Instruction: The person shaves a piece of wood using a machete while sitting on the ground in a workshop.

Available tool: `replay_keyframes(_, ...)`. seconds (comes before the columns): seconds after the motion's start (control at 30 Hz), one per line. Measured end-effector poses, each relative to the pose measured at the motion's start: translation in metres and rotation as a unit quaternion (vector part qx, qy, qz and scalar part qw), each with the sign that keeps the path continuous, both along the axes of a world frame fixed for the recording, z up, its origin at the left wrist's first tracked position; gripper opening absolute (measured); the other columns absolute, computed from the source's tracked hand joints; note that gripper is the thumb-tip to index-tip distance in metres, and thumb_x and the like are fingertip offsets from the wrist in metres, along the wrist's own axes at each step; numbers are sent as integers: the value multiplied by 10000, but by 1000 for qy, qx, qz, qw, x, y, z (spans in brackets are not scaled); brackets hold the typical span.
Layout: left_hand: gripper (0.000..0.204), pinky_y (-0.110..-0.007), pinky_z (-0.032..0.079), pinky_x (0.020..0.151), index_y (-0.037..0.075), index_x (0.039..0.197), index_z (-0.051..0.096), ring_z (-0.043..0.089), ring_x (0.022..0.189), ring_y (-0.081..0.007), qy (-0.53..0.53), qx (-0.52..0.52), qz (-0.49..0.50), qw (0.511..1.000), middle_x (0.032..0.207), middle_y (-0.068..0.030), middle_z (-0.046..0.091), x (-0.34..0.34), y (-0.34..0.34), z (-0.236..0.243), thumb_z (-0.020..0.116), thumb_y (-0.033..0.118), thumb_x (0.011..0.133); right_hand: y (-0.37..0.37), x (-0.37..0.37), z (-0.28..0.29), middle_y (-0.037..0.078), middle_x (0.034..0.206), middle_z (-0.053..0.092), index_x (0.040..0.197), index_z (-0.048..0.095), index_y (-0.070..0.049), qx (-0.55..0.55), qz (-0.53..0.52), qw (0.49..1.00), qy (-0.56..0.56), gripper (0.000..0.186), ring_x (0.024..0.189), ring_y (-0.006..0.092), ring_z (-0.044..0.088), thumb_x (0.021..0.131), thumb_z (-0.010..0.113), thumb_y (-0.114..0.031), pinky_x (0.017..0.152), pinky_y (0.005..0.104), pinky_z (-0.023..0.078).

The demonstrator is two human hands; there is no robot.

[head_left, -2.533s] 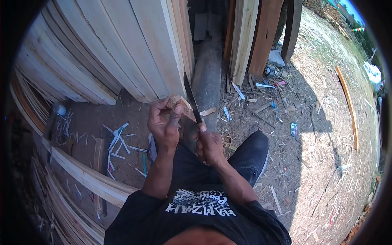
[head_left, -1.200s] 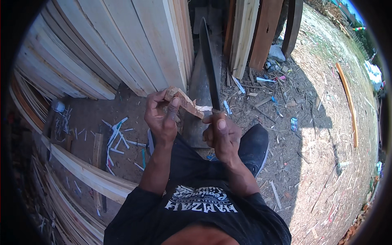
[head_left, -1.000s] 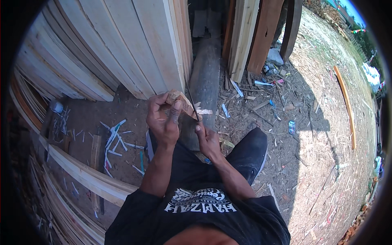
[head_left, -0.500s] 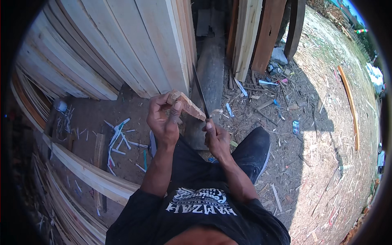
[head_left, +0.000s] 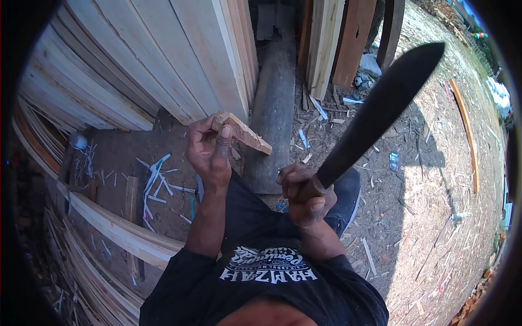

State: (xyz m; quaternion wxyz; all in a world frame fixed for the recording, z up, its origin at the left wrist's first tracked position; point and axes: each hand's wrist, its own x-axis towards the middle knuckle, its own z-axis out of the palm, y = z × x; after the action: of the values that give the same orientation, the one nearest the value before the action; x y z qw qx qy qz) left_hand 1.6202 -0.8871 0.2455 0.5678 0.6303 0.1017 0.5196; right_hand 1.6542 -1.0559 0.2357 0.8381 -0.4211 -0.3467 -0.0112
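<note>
Between the thumb and fingers of my left hand [head_left: 211, 149] is a short, rough piece of wood [head_left: 247, 134], held by its upper left end. Its lower right end slants down over a weathered log [head_left: 272, 108] lying on the ground in front of me. My right hand [head_left: 307, 195] is closed around the handle of a machete [head_left: 380, 111]. The broad dark blade points up and to the right, well apart from the wood. The handle is mostly hidden by my fingers.
Tall planks [head_left: 163, 60] lean upright at the left, and more boards [head_left: 326, 49] stand right of the log. Long timbers [head_left: 119, 225] lie at the lower left. White strips [head_left: 155, 182] and wood chips litter the ground. An orange-brown batten [head_left: 465, 136] lies in the sun.
The machete has swung from beside the wood's lower end up and to the right, its blade now raised. My left hand and the wood have shifted slightly left.
</note>
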Motion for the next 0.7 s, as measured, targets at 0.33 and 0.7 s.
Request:
replay_keyframes(0.33, 291, -292, 433, 885, -35, 1058, 550, 561, 945, -153, 8, -1, -13, 1000, 1011, -96, 589, 5, -2, 2, 678, 97, 832, 14, 3, -5, 13, 541, 436, 883, 569, 23, -198, 63, 956, 206, 587, 453, 104, 412, 898, 489, -558, 461, 280, 369)
replay_keyframes(0.7, 269, -299, 440, 886, -30, 1051, 558, 567, 954, -159, -2, 0, -20, 1000, 1014, -103, 598, 8, 1, 2, 663, 87, 833, 11, 9, -28, 25, 491, 449, 826, 592, 43, -156, -1, 980, 123, 563, 459, 162, 453, 905, 512, -508, 507, 333, 419)
